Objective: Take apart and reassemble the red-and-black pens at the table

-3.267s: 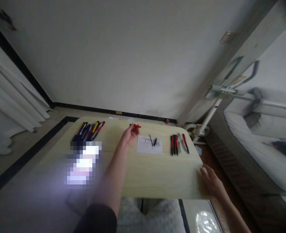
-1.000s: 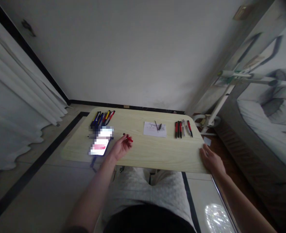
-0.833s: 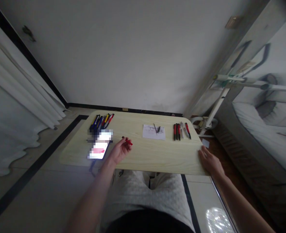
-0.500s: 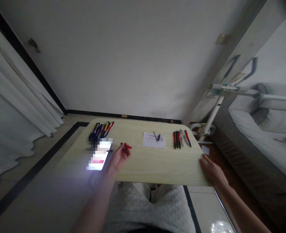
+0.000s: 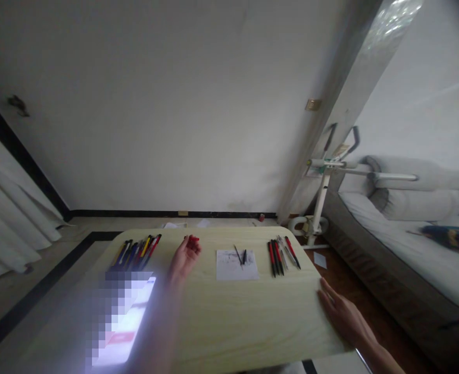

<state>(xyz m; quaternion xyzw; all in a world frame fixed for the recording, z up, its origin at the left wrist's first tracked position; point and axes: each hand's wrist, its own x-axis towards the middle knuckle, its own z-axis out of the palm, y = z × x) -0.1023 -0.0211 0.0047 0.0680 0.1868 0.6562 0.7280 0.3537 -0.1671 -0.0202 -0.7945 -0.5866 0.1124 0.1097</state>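
My left hand [image 5: 187, 255] is raised over the far left part of the light wooden table [image 5: 213, 322], its fingers curled around a small red piece [image 5: 195, 239] that resembles a pen cap. Most of that piece is hidden by the fingers. Along the table's right edge lies my right hand [image 5: 340, 310], fingers stretched out and holding nothing. Between them, a scribbled sheet of paper [image 5: 229, 271] bears a thin dark stick [image 5: 237, 254] and a short black pen part [image 5: 245, 256].
Several coloured pens [image 5: 139, 252] lie in a row at the far left. Several red-and-black and clear pens [image 5: 278, 257] lie at the right. A lit phone screen [image 5: 130, 332], partly blurred out, glows at the near left. White exercise equipment [image 5: 319, 202] stands beyond the right corner.
My left hand has moved away from me with the red piece, towards the table's far edge. My right hand stays at the right edge. The whole view has shifted and tilted upward.
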